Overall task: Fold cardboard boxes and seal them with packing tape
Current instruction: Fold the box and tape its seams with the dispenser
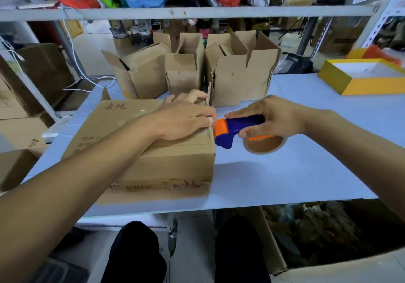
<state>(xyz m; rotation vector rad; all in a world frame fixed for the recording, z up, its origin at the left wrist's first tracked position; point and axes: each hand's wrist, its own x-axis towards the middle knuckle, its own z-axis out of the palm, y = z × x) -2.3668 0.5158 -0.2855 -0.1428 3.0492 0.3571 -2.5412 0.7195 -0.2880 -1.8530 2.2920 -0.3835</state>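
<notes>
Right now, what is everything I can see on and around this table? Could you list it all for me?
closed cardboard box: one, brown with red print, front left of the table, under the left hand
open cardboard boxes: about four, brown, flaps up, at the back of the table
tape dispenser: one, blue and orange, right of the closed box
tape roll: one, tan, on the dispenser
table: one, pale blue-white top
yellow tray box: one, yellow with white inside, far right
shelf: one, grey, above, with coloured bags
large carton: one, brown, on the floor at right
left hand: pressing on the closed box top
right hand: grip around the dispenser
</notes>
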